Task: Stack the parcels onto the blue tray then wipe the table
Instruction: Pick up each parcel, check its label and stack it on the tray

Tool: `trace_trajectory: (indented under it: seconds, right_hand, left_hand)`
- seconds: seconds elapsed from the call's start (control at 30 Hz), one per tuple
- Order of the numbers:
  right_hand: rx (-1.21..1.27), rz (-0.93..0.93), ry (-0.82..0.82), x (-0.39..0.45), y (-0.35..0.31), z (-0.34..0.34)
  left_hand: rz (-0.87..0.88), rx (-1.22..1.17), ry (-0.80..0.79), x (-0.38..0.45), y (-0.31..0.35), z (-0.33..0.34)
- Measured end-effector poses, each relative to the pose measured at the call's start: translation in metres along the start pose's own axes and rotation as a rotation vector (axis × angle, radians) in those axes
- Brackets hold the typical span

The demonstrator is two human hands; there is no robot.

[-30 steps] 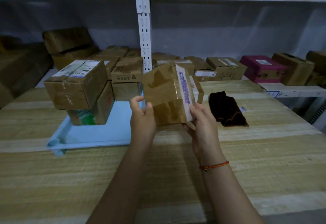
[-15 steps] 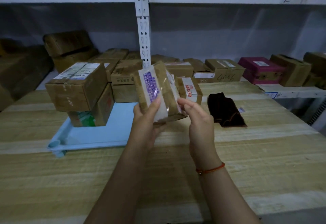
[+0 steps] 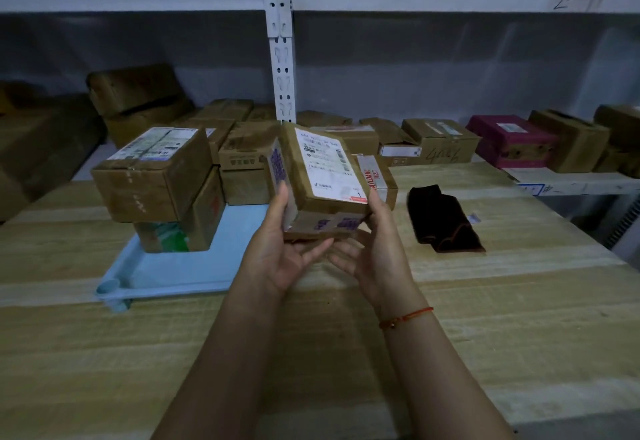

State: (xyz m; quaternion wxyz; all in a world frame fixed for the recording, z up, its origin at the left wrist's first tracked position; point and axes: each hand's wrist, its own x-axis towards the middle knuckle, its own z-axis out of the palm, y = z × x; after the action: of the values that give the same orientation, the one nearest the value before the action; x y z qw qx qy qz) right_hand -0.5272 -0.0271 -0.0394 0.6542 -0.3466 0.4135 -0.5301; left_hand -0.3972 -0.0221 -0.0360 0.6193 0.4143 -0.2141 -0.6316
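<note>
Above the table edge, a labelled parcel is cradled between left hand and right hand, fingers curled beneath; the blue tray lies leftward, nearer the left hand.

Taped parcel held tilted in left hand and right hand, just right of blue tray, stacked boxes on tray, dark cloth well right of tray
</note>
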Motion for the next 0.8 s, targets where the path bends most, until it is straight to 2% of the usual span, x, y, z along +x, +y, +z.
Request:
trace_trajectory:
  seconds: [0.13, 0.27, 0.47, 0.57, 0.8]
  right_hand:
    - [0.032, 0.001, 0.023, 0.01, -0.002, 0.009]
    - [0.044, -0.033, 0.063, 0.03, -0.013, 0.033]
    - [0.016, -0.098, 0.056, 0.074, -0.026, 0.084]
    - [-0.148, -0.159, 0.062, 0.097, -0.032, 0.112]
    - [-0.488, -0.25, 0.147, 0.155, -0.037, 0.156]
  left_hand:
    - [0.033, 0.099, 0.097, 0.0, 0.012, 0.002]
    - [0.203, 0.102, 0.277, 0.006, 0.031, 0.003]
    - [0.456, 0.458, 0.377, 0.033, 0.059, 0.006]
    - [0.523, 0.563, 0.425, 0.055, 0.076, 0.004]
    - [0.506, 0.641, 0.597, 0.102, 0.1, 0.008]
